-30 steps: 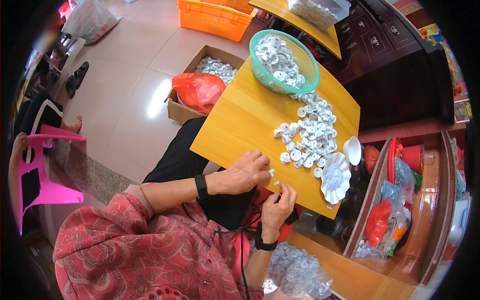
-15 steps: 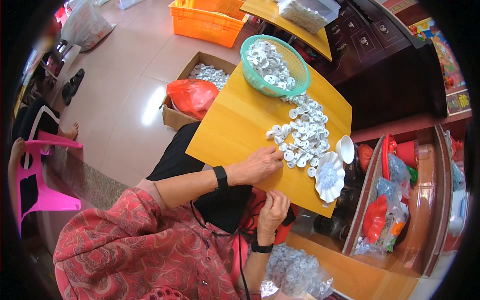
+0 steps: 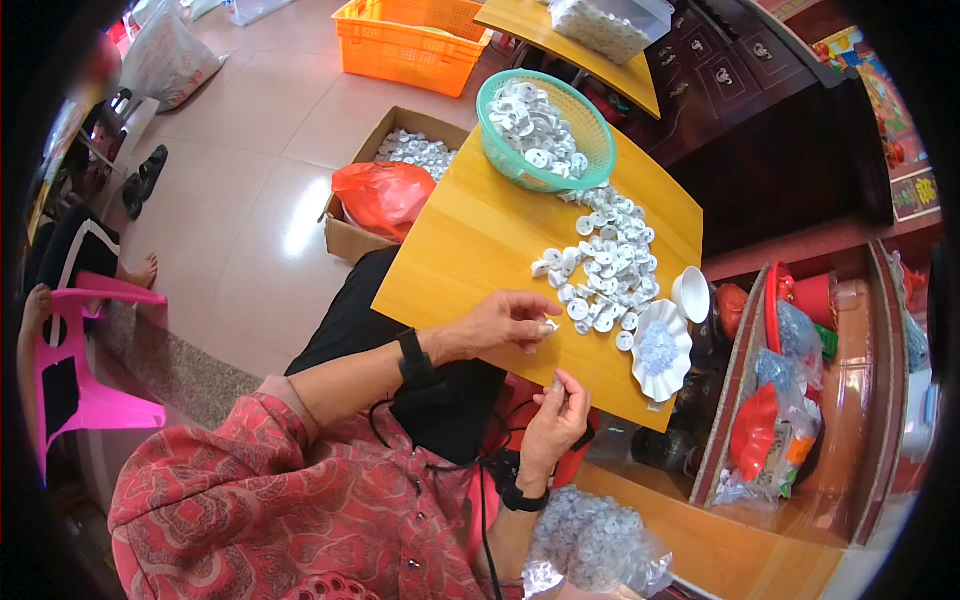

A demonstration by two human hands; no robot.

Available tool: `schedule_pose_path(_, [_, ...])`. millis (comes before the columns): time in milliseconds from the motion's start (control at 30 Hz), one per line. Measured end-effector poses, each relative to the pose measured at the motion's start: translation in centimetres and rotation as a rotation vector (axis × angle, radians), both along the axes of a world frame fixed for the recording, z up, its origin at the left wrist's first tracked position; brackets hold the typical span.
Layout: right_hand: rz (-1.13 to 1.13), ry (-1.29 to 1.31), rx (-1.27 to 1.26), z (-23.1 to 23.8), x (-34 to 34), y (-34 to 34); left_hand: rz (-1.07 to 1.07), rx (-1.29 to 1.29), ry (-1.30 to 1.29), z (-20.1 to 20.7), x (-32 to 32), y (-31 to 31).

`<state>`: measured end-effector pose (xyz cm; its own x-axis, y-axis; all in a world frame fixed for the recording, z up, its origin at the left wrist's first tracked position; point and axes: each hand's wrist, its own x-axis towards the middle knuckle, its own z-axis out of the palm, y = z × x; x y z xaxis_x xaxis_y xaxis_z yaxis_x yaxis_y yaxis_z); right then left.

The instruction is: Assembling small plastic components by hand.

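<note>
Left hand (image 3: 490, 328) is mid-frame, over the near edge of the yellow table (image 3: 455, 235), thumb and index pinching a small white piece (image 3: 551, 325). Exact shape of the piece is too small to read. Right hand (image 3: 555, 425) sits lower and a bit to the right, at the table edge, thumb and index tips pressed together; can't tell if anything is between them. Hands are apart. Dark band on each wrist.

Pile of white round parts (image 3: 615, 262) lies on the table, right of center in the frame, just beyond the left fingertips, trailing up to the green basket (image 3: 545, 181). Basket is upper center, heaped with similar white parts. Right of the pile: wavy-edged white dish (image 3: 655, 388) with pale bluish bits (image 3: 657, 347) in it, small white bowl (image 3: 692, 296) just beside it, tilted.

Upper center: cardboard box (image 3: 350, 238) on the floor, more pale parts in it, red plastic bag (image 3: 385, 195) at its front. Orange crate (image 3: 405, 55) above that, top of frame. Clear tub (image 3: 615, 32) of pale parts at top, right of center. Lower center: clear bag (image 3: 595, 540) full of greyish pieces. Left edge: pink chair (image 3: 95, 390), another person's bare foot (image 3: 143, 272) near it.
</note>
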<state>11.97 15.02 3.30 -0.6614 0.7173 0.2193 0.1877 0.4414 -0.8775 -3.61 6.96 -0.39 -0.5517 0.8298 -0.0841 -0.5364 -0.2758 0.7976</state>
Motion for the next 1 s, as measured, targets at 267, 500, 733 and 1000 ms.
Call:
schedule_pose_path(267, [0.014, 0.199, -0.197, 2.7, -1.7, -2.2, -0.192, 0.239, -0.489, 1.2, 1.3, -2.5])
schedule_pose_path(500, [0.027, 0.213, -0.186, 2.9, -2.5, -2.8, -0.219, 0.289, -0.525, 0.4, 1.9, -3.1])
schedule_pose_path(733, [0.001, 0.17, -0.191, 3.2, -2.8, -3.2, -0.227, 0.311, -0.499, 0.3, 1.9, -3.7])
schedule_pose_path(1000, [-0.004, 0.13, -0.179, 3.3, -2.7, -3.4, -0.183, 0.193, -0.325, 0.5, 1.9, -4.1])
